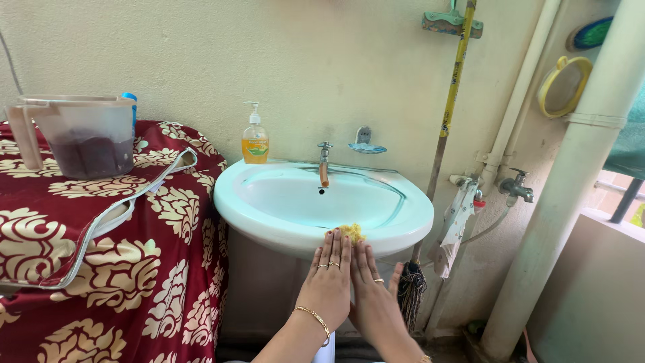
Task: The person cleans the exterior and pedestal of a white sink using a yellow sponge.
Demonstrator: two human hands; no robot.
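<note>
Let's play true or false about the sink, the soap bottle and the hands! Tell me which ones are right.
1. Both hands are pressed side by side on the front rim of the sink. True: the left hand and the right hand lie flat together there.
2. A yellow scrubber sits at the fingertips. True.
3. The soap bottle is blue. False: it is orange with a white pump.
4. Water is pouring from the tap. False: no stream shows.
5. A plastic jug stands on the red patterned cloth to the left of the sink. True.
6. The hands wear no jewellery. False: rings and a bracelet show.
</note>
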